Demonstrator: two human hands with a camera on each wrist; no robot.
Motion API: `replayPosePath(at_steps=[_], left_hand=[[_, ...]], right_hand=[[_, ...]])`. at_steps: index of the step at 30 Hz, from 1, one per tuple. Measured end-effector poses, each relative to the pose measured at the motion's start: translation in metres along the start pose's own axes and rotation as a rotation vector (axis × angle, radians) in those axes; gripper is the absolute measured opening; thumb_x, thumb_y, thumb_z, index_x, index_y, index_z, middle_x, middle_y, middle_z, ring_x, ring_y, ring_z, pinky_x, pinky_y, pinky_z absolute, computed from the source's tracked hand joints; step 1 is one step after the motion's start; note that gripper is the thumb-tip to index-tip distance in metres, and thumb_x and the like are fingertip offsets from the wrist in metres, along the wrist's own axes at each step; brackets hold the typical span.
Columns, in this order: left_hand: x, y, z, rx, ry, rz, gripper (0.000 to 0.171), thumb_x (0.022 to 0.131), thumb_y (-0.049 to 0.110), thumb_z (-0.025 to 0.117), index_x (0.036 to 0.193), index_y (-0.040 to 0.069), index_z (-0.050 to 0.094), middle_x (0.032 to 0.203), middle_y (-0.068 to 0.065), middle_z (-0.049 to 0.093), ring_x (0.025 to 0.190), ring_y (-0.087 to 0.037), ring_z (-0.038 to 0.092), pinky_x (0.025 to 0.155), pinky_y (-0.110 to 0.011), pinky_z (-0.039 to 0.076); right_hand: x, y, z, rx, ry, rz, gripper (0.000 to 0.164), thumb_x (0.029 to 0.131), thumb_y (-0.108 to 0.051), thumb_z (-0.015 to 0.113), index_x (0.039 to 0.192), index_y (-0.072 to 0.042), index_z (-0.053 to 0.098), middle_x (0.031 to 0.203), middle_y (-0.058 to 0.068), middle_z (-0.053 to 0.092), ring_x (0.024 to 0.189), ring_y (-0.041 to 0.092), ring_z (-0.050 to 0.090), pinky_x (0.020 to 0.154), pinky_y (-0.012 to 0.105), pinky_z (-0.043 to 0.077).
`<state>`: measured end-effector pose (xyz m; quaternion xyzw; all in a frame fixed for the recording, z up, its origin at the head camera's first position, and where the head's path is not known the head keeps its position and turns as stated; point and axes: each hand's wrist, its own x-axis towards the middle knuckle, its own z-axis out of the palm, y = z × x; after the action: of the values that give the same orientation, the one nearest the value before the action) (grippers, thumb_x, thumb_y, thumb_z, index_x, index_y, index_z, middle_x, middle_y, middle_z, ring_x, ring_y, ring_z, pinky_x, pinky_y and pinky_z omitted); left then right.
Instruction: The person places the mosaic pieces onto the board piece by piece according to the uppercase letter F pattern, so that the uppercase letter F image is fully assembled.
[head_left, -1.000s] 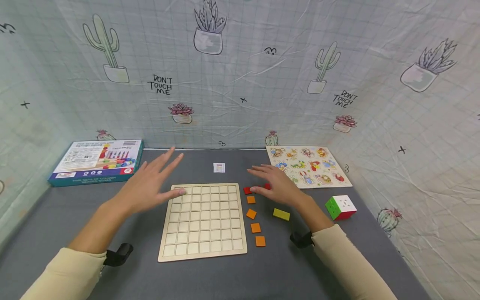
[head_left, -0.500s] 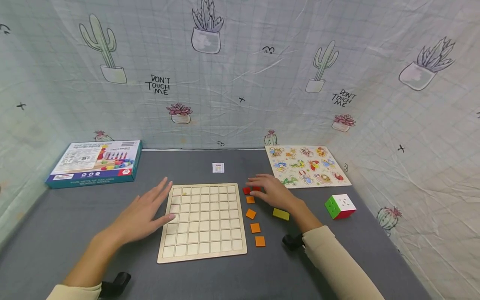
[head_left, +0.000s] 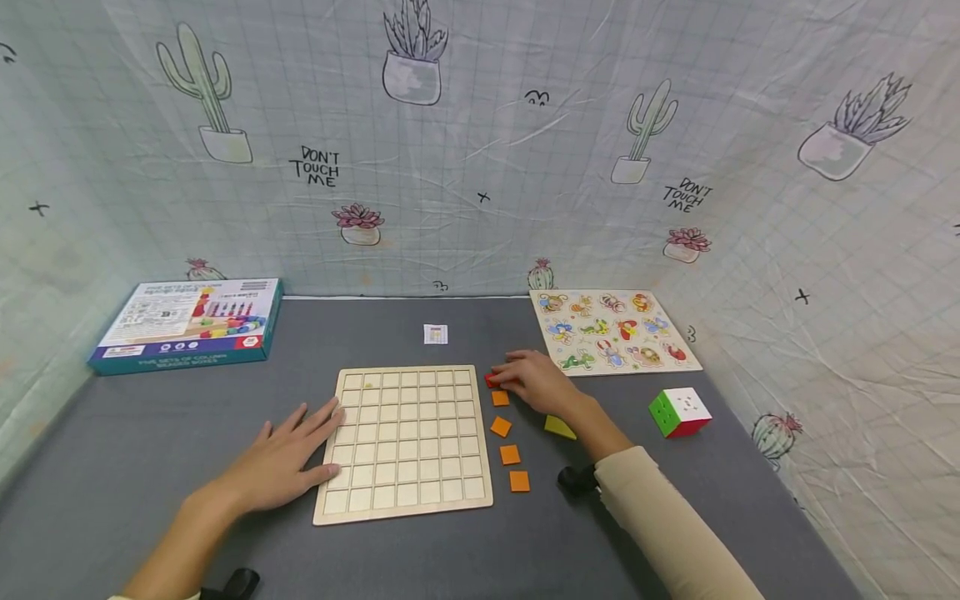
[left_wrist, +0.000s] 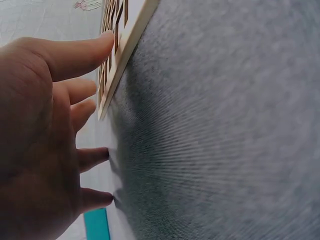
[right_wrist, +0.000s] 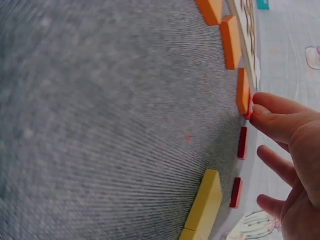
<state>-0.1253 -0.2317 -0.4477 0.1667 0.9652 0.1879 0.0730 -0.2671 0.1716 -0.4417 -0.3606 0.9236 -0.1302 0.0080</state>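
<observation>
A pale wooden grid board (head_left: 408, 437) lies in the middle of the grey table. My left hand (head_left: 273, 467) is at its left edge, fingers spread, with the thumb (left_wrist: 95, 50) and index fingertip over the rim and other fingertips down by the cloth. Beyond the board's upper right corner, my right hand (head_left: 536, 381) pinches a small red tile (head_left: 490, 381) between thumb and index finger. The remaining fingers are apart from it. Two more red tiles, one of them here (right_wrist: 242, 143), show beneath this hand in the right wrist view; the head view hides them.
Several orange tiles (head_left: 510, 455) line the board's right side. A yellow block (head_left: 558, 427) lies under the right wrist. Farther right are a puzzle cube (head_left: 681, 412) and an insect puzzle board (head_left: 615, 332). A printed card (head_left: 435, 334) and a toy box (head_left: 191, 325) lie at the back.
My left hand has come down and toward me, onto the board's left edge. My right hand has lowered to the red tiles, its thumb and index finger closing on one.
</observation>
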Motion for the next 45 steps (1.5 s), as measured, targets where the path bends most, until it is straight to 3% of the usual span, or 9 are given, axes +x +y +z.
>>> replayPosePath(at_steps=[9, 16, 21, 33, 38, 45], left_hand=[[0.0, 0.005, 0.001, 0.006, -0.015, -0.022, 0.077, 0.094, 0.056, 0.063, 0.158, 0.02, 0.041, 0.167, -0.007, 0.036, 0.151, -0.059, 0.024, 0.105, -0.088, 0.016], [0.001, 0.01, 0.003, -0.028, -0.03, -0.049, 0.079, 0.091, 0.061, 0.065, 0.157, 0.025, 0.042, 0.167, -0.005, 0.036, 0.153, -0.056, 0.02, 0.103, -0.092, 0.008], [0.0, 0.007, 0.001, -0.038, -0.029, -0.032, 0.079, 0.091, 0.06, 0.065, 0.158, 0.025, 0.041, 0.168, -0.004, 0.035, 0.153, -0.054, 0.022, 0.102, -0.092, 0.009], [0.002, 0.007, -0.003, -0.022, -0.067, -0.035, 0.078, 0.091, 0.058, 0.067, 0.157, 0.024, 0.043, 0.168, -0.004, 0.034, 0.154, -0.051, 0.024, 0.103, -0.091, 0.012], [0.003, 0.009, -0.003, -0.015, -0.081, -0.039, 0.079, 0.09, 0.058, 0.067, 0.157, 0.024, 0.043, 0.168, -0.005, 0.034, 0.154, -0.052, 0.025, 0.102, -0.092, 0.013], [0.001, 0.008, -0.002, -0.011, -0.075, -0.036, 0.077, 0.09, 0.056, 0.068, 0.156, 0.023, 0.044, 0.168, -0.005, 0.035, 0.153, -0.052, 0.026, 0.102, -0.092, 0.014]], right_hand=[[0.003, -0.003, -0.002, -0.029, 0.063, -0.003, 0.024, 0.094, -0.018, 0.072, 0.116, -0.014, 0.079, 0.123, 0.005, 0.077, 0.127, 0.034, 0.064, 0.107, 0.048, 0.053], [0.011, -0.005, -0.001, -0.025, 0.064, 0.045, 0.024, 0.093, -0.019, 0.074, 0.115, -0.015, 0.08, 0.121, 0.002, 0.078, 0.127, 0.03, 0.064, 0.106, 0.045, 0.054], [0.014, -0.008, -0.002, -0.022, 0.052, 0.076, 0.023, 0.093, -0.019, 0.074, 0.115, -0.016, 0.08, 0.119, 0.003, 0.078, 0.127, 0.029, 0.065, 0.106, 0.046, 0.054], [0.015, -0.011, -0.002, -0.014, 0.054, 0.11, 0.019, 0.093, -0.017, 0.074, 0.111, -0.015, 0.081, 0.107, 0.002, 0.08, 0.099, 0.023, 0.073, 0.09, 0.039, 0.059], [0.017, -0.011, -0.008, 0.03, 0.058, 0.134, 0.019, 0.094, -0.016, 0.073, 0.112, -0.014, 0.08, 0.109, 0.004, 0.08, 0.098, 0.021, 0.075, 0.087, 0.036, 0.061], [0.021, -0.014, -0.022, 0.19, 0.168, 0.114, 0.023, 0.092, -0.011, 0.075, 0.114, -0.007, 0.078, 0.114, 0.011, 0.078, 0.099, 0.023, 0.076, 0.083, 0.033, 0.063]])
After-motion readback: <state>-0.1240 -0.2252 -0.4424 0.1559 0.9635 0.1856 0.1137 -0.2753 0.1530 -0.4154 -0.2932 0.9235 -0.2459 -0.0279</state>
